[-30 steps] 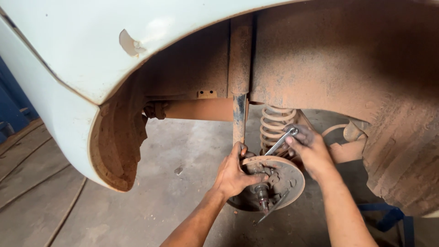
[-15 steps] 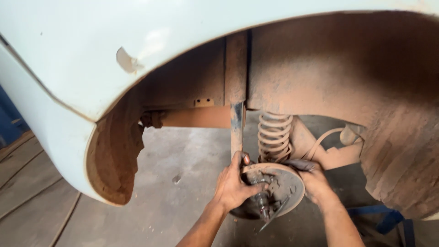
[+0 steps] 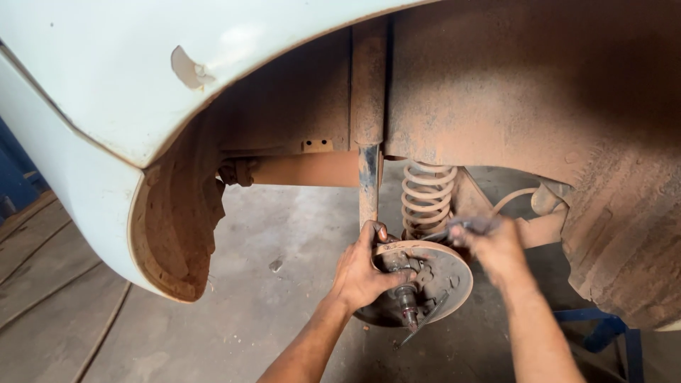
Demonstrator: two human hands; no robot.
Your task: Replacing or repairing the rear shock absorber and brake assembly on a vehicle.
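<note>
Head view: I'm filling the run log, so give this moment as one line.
left hand: grips brake backing plate | right hand: holds blurred metal tool | coil spring behind

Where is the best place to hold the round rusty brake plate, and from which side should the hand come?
Grip the brake plate at its bare left rim, coming from the left, as the left hand does. The hub parts crowd its centre.

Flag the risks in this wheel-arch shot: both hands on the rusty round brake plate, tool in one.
1. The right hand is blurred, its slim grey metal tool close to the coiled pale suspension spring; a slip could jam knuckles there.
2. The left hand wraps the rusty round brake backing plate by its rim; its edge could cut.
3. The dust-caked wheel arch hangs overhead; grit may drop into eyes.
</note>
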